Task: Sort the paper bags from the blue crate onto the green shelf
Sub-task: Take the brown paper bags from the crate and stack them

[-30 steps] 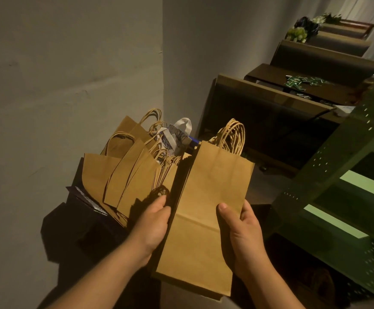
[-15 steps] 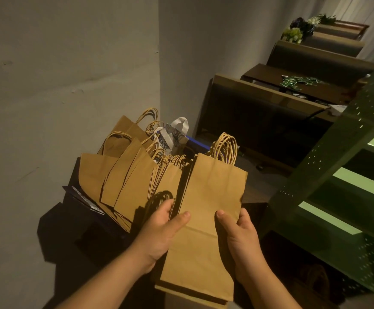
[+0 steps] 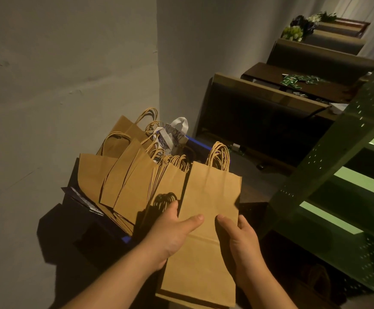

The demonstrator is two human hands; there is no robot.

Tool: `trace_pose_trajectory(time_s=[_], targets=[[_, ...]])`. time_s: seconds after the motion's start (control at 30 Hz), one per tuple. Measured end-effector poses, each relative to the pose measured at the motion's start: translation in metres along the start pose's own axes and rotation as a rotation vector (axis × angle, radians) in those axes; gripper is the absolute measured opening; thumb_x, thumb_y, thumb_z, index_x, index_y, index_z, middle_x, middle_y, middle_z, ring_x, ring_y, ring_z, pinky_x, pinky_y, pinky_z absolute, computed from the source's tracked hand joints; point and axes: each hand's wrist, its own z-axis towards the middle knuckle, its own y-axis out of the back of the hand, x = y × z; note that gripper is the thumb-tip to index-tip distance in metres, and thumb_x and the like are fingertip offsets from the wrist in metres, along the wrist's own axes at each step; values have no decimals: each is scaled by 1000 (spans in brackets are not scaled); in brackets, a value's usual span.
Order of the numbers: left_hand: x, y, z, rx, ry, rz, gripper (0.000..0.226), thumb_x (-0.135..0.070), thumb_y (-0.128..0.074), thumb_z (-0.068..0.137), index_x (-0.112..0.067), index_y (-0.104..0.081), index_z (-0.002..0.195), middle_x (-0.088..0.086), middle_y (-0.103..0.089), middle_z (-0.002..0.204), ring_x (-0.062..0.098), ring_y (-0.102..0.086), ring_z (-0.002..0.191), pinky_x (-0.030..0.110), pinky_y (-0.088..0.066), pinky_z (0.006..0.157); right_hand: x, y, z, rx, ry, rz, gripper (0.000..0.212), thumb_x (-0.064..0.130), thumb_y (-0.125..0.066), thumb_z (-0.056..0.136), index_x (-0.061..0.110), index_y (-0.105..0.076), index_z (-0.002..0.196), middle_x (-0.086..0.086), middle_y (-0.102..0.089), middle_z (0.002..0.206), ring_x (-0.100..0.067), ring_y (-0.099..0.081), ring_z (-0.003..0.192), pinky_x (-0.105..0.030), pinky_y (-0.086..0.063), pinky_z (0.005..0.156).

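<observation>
Paper bags of flat brown kraft with twisted cord handles [image 3: 123, 175] are fanning out of the blue plastic crate [image 3: 198, 142], whose rim is showing only as a thin blue edge behind them; the crate is sitting low against the grey wall, left of the green perforated metal shelf [image 3: 337, 166]. One folded stack of the same brown bags [image 3: 206, 219] is being held out in front of the crate, handles pointing away from the person. The left hand [image 3: 170, 233] is gripping the stack's left edge, thumb lying across the front face and the other fingers going behind it. The right hand [image 3: 241, 239] is clamping the right edge the same way, thumb on the front.

Judging from this, the step in hand is carrying a lifted batch, not yet placing it. The next move is probably calling for a swing to the right, keeping the stack squared so that no bag is sliding out, and finding a free level on the shelf. The bags are looking crisp, creased across the base fold and uncrumpled. A white printed bag [image 3: 175, 134] is standing among the brown ones at the crate's far end.
</observation>
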Motion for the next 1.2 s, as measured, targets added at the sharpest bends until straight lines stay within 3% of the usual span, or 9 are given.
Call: trace_pose_trajectory(time_s=[0.1,0.43,0.57,0.7,0.8,0.87,0.93,1.03,1.2], targets=[[2,-1,0,-2,-1,49,100,-53,-72,90,-30,-10,165,-2,-28,168,25,-29,153,48,-31,122,1,2,0,49,-27,-2,36,17,-69,93,9,-62,128,-4,-79,106,-18,-77,93,-23,-57,70],[-10,10,5,-10,-5,201,75,-60,-46,101,-27,-20,163,-3,-31,166,21,-28,153,42,-28,120,6,-7,-4,3,8,5,31,12,-70,92,11,-62,122,-2,-80,98,-16,-77,88,-25,-55,70],[-23,32,17,-112,-36,213,50,-58,-39,104,-34,-49,147,-13,-54,141,18,-50,132,39,-42,108,7,-10,-4,-37,16,-18,38,17,-72,91,11,-60,126,-3,-77,103,-11,-77,81,-19,-54,61],[-30,62,40,-225,14,191,29,-43,-50,105,-26,-62,124,-1,-70,112,25,-68,103,48,-58,96,8,-14,-2,-51,16,-30,37,17,-71,92,10,-60,126,-4,-75,104,-12,-75,79,-17,-51,60],[-30,78,57,-328,42,265,30,-40,-55,103,-24,-60,128,-3,-68,111,25,-69,94,43,-61,82,10,-18,-3,-48,5,-12,29,16,-71,91,12,-59,117,-2,-73,101,-15,-73,82,-18,-50,62],[-30,84,64,-395,57,356,43,-39,-55,102,-23,-51,141,-2,-60,126,14,-58,82,30,-49,64,10,-20,-2,-56,3,-14,35,17,-73,90,11,-60,122,-4,-75,103,-16,-73,85,-21,-50,65],[-29,90,72,-449,67,409,55,-39,-56,101,-22,-42,151,6,-47,146,13,-52,89,27,-40,66,9,-19,-2,-64,1,-24,37,18,-73,90,10,-61,124,-5,-75,104,-14,-74,80,-19,-51,61],[-24,97,83,-506,128,391,64,-41,-58,99,-22,-36,156,11,-38,156,32,-48,126,41,-44,88,8,-17,-2,-69,4,-25,37,18,-72,91,11,-61,125,-5,-75,104,-14,-73,80,-19,-50,60],[-20,101,93,-525,202,427,72,-47,-59,96,-23,-30,158,14,-36,156,38,-44,133,46,-45,90,11,-15,-2,-73,0,-33,34,19,-72,91,10,-63,123,-6,-75,103,-15,-73,79,-23,-49,62]])
